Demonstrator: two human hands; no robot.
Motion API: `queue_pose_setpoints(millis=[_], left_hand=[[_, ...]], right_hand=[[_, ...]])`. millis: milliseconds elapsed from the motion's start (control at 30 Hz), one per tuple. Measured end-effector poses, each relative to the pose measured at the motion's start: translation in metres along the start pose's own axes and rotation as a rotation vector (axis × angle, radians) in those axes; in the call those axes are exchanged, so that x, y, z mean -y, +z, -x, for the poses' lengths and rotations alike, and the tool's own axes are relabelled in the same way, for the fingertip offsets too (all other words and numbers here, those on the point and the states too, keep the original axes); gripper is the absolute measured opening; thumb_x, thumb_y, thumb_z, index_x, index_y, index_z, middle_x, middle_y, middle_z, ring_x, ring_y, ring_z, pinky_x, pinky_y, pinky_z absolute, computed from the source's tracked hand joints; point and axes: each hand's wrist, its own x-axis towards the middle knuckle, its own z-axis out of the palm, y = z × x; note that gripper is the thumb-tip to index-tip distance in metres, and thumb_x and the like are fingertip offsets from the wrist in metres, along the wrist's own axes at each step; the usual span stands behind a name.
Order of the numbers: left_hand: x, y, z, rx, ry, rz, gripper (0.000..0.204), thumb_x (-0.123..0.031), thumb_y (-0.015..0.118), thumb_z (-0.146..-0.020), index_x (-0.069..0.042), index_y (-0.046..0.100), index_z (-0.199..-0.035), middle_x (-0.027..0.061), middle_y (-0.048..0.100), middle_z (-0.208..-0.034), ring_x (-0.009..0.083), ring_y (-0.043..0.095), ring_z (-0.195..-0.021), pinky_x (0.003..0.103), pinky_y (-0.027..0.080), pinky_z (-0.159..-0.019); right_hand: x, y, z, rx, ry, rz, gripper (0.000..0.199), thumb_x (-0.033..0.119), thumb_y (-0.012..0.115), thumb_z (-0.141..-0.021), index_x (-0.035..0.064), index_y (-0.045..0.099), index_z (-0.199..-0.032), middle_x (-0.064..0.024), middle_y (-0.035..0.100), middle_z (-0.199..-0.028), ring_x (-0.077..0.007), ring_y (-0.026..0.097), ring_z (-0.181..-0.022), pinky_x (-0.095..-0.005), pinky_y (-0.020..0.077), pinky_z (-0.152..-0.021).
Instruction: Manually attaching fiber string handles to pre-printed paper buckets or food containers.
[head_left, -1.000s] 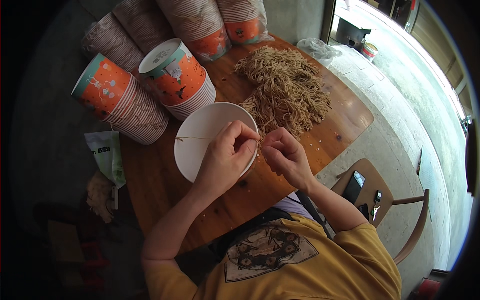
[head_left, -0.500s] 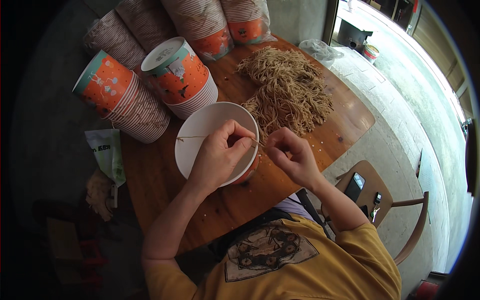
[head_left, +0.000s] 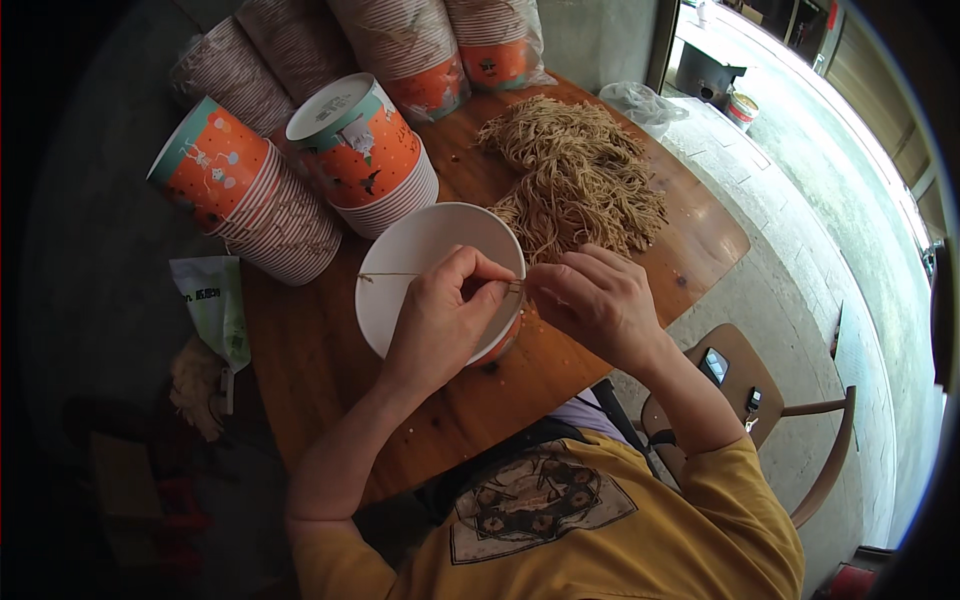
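A person in a mustard T-shirt [head_left: 640, 510] works a thin brown cord [head_left: 395, 274] over the mouth of a white-lined paper tub [head_left: 385, 310] at a wooden table [head_left: 690, 225]. The left hand [head_left: 440, 320] pinches the cord between thumb and forefinger above the tub's right rim, and a knotted end of the strand extends to the left side of the tub's mouth. The right hand [head_left: 597, 300] is just beside it, fingers curled inward, knuckles toward the camera; its fingertips are partly hidden, so whether its grip closes on the cord cannot be told. A short bit of cord shows between the two hands. Beyond the right hand, a loose heap of tan strands [head_left: 585, 180] spreads over the table. A stack of orange-and-green tubs [head_left: 365, 150] rises behind the white-lined one, bottoms up, with a second stack [head_left: 225, 175] to its left and plastic-wrapped stacks [head_left: 395, 45] farther back. At right, a wooden chair [head_left: 725, 345] bears a phone [head_left: 714, 366] and keys [head_left: 751, 421].
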Motion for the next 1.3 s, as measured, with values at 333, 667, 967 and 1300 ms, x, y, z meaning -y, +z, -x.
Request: queue_pose_setpoints(millis=[333, 667, 967, 1300], left_hand=[[-0.015, -0.004, 0.020, 0.151, 0.059, -0.341, 0.034, -0.028, 0.068, -0.086, -0.002, 0.053, -0.100, 0.0114, 0.066, -0.081, 0.0246, 0.067, -0.074, 0.036, 0.052, -0.065], [-0.028, 0.001, 0.039, 0.169, 0.086, -0.453, 0.037, -0.015, 0.062, -0.084, -0.009, 0.051, -0.119, 0.0100, 0.066, -0.075, 0.0288, 0.066, -0.069, 0.041, 0.053, -0.061], [-0.018, 0.006, 0.035, -0.032, 0.299, -0.441, 0.031, -0.015, 0.062, -0.086, -0.006, 0.055, -0.115, 0.0124, 0.063, -0.088, 0.0298, 0.064, -0.079, 0.041, 0.051, -0.067], [-0.013, 0.017, 0.041, -0.153, 0.339, -0.492, 0.024, -0.013, 0.064, -0.084, -0.007, 0.064, -0.108, 0.0097, 0.062, -0.083, 0.0275, 0.062, -0.071, 0.038, 0.049, -0.065]], right_hand=[[-0.016, -0.026, -0.022, 0.183, 0.233, -0.631, 0.015, 0.006, 0.061, -0.083, 0.0063, 0.057, -0.098, -0.0050, 0.055, -0.076, -0.0165, 0.057, -0.066, -0.0302, 0.0460, -0.060], [-0.012, -0.024, -0.036, 0.237, 0.079, -0.612, 0.013, 0.000, 0.061, -0.086, 0.0044, 0.060, -0.098, -0.0042, 0.059, -0.093, -0.0132, 0.059, -0.078, -0.0262, 0.0471, -0.065], [-0.001, -0.021, -0.038, 0.216, 0.071, -0.555, 0.011, 0.003, 0.064, -0.084, 0.0058, 0.062, -0.095, -0.0035, 0.060, -0.091, -0.0156, 0.059, -0.082, -0.0278, 0.0464, -0.067], [0.022, -0.034, -0.035, 0.040, -0.039, -0.420, 0.013, 0.002, 0.068, -0.078, 0.0069, 0.062, -0.089, -0.0035, 0.061, -0.083, -0.0231, 0.057, -0.075, -0.0322, 0.0464, -0.067]])
